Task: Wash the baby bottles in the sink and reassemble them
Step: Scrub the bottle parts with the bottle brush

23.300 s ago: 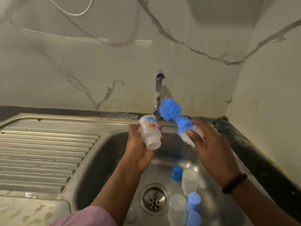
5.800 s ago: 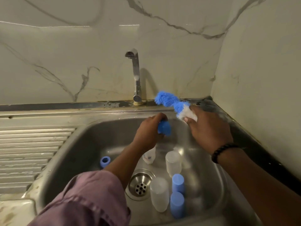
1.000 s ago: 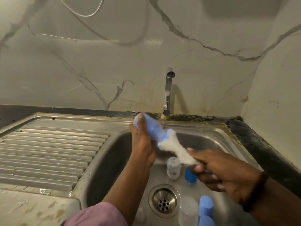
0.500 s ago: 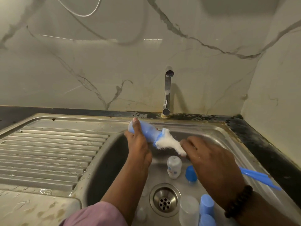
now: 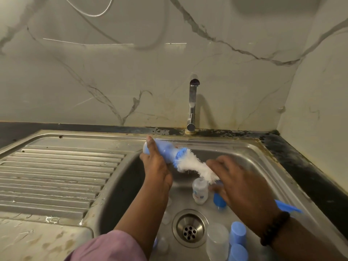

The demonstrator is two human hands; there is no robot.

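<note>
Now | left hand (image 5: pixel 157 167) grips blue cap (image 5: pixel 163 150) | right hand (image 5: pixel 243 187) grips brush (image 5: pixel 195 167) | over sink (image 5: pixel 250 147)

**Sink layout**

The sink (image 5: pixel 250 155) lies right of the draining board (image 5: pixel 62 172); the tap (image 5: pixel 192 106) stands behind it. In the basin, 1 small bottle (image 5: pixel 200 191) stands behind the drain (image 5: pixel 190 229), with cups (image 5: pixel 237 233) to the drain's right.

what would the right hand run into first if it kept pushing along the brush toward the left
Probably the mouth of the blue bottle gripped by the left hand: the right hand holds the brush, whose bristles already enter it. Depth is hard to judge.
</note>
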